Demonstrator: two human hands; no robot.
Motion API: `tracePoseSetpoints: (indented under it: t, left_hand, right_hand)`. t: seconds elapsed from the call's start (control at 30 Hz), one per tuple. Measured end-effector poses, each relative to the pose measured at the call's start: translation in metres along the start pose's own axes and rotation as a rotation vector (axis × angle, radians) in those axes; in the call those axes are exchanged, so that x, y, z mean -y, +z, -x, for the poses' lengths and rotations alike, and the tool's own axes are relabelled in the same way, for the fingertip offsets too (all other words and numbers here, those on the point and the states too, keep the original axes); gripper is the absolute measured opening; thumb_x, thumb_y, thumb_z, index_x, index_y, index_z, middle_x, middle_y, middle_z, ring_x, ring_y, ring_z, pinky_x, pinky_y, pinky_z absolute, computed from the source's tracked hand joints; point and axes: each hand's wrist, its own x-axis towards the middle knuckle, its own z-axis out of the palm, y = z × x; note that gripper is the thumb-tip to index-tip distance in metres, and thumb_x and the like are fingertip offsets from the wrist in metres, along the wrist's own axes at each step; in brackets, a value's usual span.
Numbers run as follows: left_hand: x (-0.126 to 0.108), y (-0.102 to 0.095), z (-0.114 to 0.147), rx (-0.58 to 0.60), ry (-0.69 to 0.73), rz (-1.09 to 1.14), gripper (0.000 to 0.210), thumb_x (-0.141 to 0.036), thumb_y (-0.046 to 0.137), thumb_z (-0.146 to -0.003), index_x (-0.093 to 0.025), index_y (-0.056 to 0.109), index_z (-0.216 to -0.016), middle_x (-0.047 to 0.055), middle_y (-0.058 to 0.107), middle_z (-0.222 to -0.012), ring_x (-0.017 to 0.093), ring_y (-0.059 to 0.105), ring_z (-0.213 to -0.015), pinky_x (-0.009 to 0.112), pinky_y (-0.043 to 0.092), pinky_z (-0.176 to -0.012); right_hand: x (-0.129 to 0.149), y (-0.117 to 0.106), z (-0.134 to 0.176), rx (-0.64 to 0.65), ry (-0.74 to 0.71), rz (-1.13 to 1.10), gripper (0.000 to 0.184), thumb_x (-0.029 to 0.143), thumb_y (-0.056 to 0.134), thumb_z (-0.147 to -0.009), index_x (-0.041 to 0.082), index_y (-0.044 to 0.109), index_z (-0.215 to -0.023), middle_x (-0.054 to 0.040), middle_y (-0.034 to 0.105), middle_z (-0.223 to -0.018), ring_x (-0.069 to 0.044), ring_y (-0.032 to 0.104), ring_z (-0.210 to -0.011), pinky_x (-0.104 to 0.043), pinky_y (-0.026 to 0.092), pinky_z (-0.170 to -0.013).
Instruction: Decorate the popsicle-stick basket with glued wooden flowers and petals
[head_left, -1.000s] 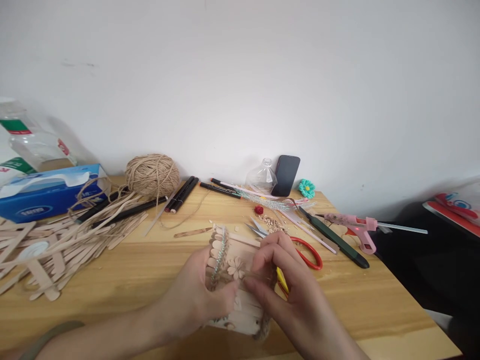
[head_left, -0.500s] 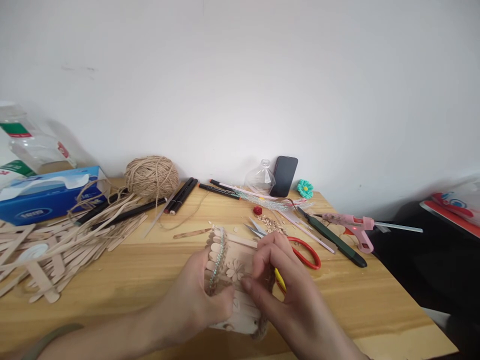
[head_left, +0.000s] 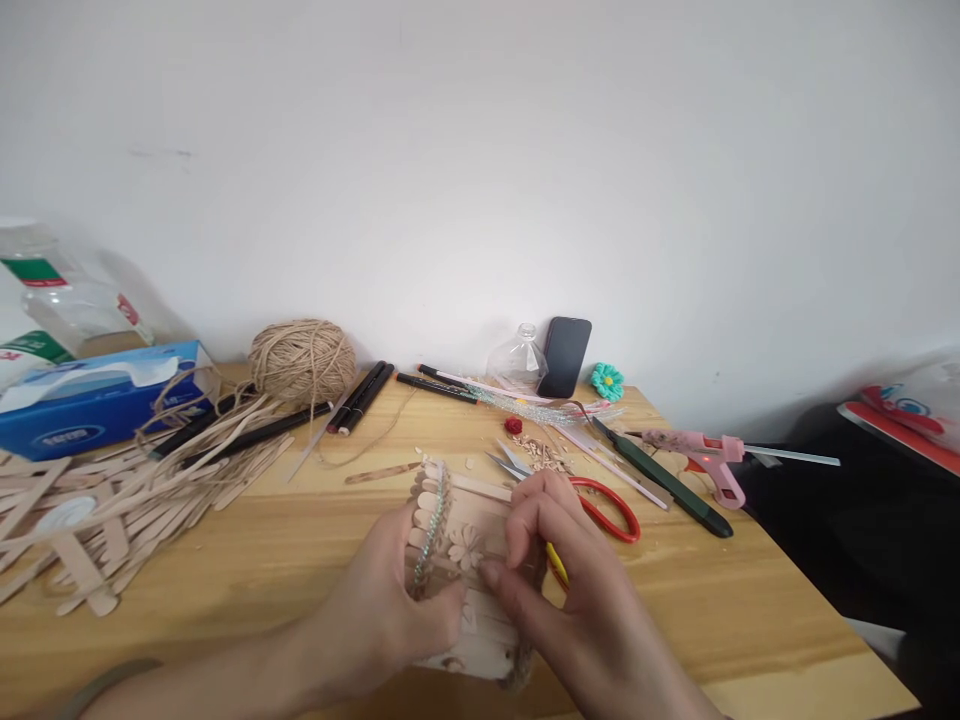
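With the red-handled scissors (head_left: 634,524) as landmark, the stick-built piece (head_left: 480,640) is to their left and nearer the person, held over the table (head_left: 720,610); whether it rests on the wood cannot be told. Its sticks run roughly left to right, dipping slightly towards the right. The rounded, scalloped ends point left, away from the scissors, with a glittery cord band (head_left: 430,535) just inside them; the twine-edged end points right. The visible face, bearing a wooden flower (head_left: 465,548), seems longer from near to far than along the sticks, though the hands cover too much to be sure of the long axis.

The left hand (head_left: 397,590) grasps the scalloped side, thumb laid over the face. The right hand (head_left: 570,570) has its fingers bent and its thumb tip near the flower; whether anything is pinched there cannot be told. That hand hides part of the twine-edged end and part of the scissors.

A yellow handle (head_left: 556,566) shows on the near side of the scissors, close behind the right hand. Just beyond the scissors are wood shavings (head_left: 547,453) and a red rose (head_left: 513,426); to their right, a dark green tool (head_left: 667,487) and a pink glue gun (head_left: 716,460). Well to their left lie loose sticks (head_left: 86,570) and a twine ball (head_left: 302,360).
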Motion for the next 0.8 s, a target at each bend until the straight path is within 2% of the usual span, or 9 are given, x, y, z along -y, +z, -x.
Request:
tracePoseSetpoints:
  t: [0.27,0.37,0.47,0.53,0.6,0.63,0.7,0.8]
  left_hand:
    - [0.002,-0.007,-0.002,0.017,-0.069,0.005,0.022,-0.021,0.065,-0.063,-0.015,0.062,-0.084,-0.002,0.062,-0.064,0.013,0.054,-0.059,0.022,0.047,-0.053]
    - [0.000,-0.015,-0.010,0.040,-0.062,0.066,0.029,-0.034,0.067,-0.068,-0.015,0.062,-0.089,0.000,0.066,-0.070,0.014,0.058,-0.065,0.023,0.048,-0.059]
    - [-0.003,-0.023,-0.018,0.070,-0.019,0.029,0.042,-0.052,0.059,-0.075,-0.014,0.065,-0.089,0.003,0.069,-0.075,0.016,0.060,-0.070,0.025,0.048,-0.065]
    - [-0.005,-0.028,-0.021,0.069,-0.002,-0.050,0.053,-0.061,0.046,-0.079,-0.013,0.067,-0.089,0.006,0.071,-0.080,0.019,0.062,-0.076,0.027,0.048,-0.072]
    - [-0.008,-0.033,-0.023,0.037,-0.002,-0.122,0.060,-0.064,0.036,-0.081,-0.015,0.068,-0.092,0.008,0.071,-0.087,0.022,0.062,-0.084,0.030,0.046,-0.079]
    - [-0.009,-0.036,-0.023,0.014,-0.007,-0.160,0.061,-0.065,0.033,-0.082,-0.015,0.068,-0.093,0.008,0.071,-0.092,0.023,0.061,-0.088,0.031,0.045,-0.082]
    - [-0.012,-0.040,-0.023,-0.037,-0.007,-0.249,0.060,-0.065,0.032,-0.082,-0.017,0.067,-0.093,0.007,0.070,-0.096,0.024,0.060,-0.091,0.032,0.043,-0.087]
    - [-0.016,-0.041,-0.024,-0.047,0.001,-0.353,0.060,-0.065,0.030,-0.082,-0.018,0.066,-0.083,0.005,0.070,-0.091,0.023,0.060,-0.089,0.031,0.042,-0.087]
  right_hand:
    - [-0.008,-0.001,0.000,-0.001,0.029,-0.068,0.017,0.008,0.049,-0.080,0.022,0.042,-0.073,0.0009,0.044,-0.082,-0.014,0.045,-0.075,-0.025,0.039,-0.064]
    - [-0.011,-0.005,-0.003,0.052,0.092,-0.205,0.005,0.019,0.052,-0.082,0.023,0.049,-0.084,-0.0006,0.047,-0.087,-0.016,0.048,-0.082,-0.027,0.040,-0.068]
    - [-0.017,-0.015,-0.007,0.011,0.148,-0.286,0.012,0.029,0.048,-0.084,0.023,0.055,-0.091,-0.0020,0.053,-0.088,-0.018,0.050,-0.085,-0.028,0.040,-0.070]
    - [-0.024,-0.023,-0.009,-0.157,0.185,-0.249,0.012,0.027,0.045,-0.083,0.022,0.056,-0.083,-0.0012,0.054,-0.082,-0.018,0.050,-0.082,-0.028,0.038,-0.070]
    - [-0.033,-0.032,-0.010,-0.338,0.201,-0.230,0.013,0.021,0.042,-0.078,0.022,0.051,-0.068,0.0007,0.051,-0.071,-0.016,0.047,-0.073,-0.027,0.036,-0.066]
    - [-0.036,-0.036,-0.010,-0.383,0.193,-0.244,0.014,0.019,0.040,-0.075,0.021,0.046,-0.062,0.0014,0.047,-0.065,-0.015,0.045,-0.067,-0.026,0.034,-0.062]
    - [-0.040,-0.041,-0.010,-0.373,0.166,-0.277,0.018,0.018,0.037,-0.072,0.021,0.039,-0.055,0.0022,0.040,-0.056,-0.014,0.039,-0.057,-0.027,0.030,-0.054]
    - [-0.033,-0.037,-0.009,-0.235,0.124,-0.208,0.024,0.023,0.037,-0.077,0.021,0.040,-0.053,0.0027,0.039,-0.052,-0.013,0.036,-0.052,-0.027,0.028,-0.050]
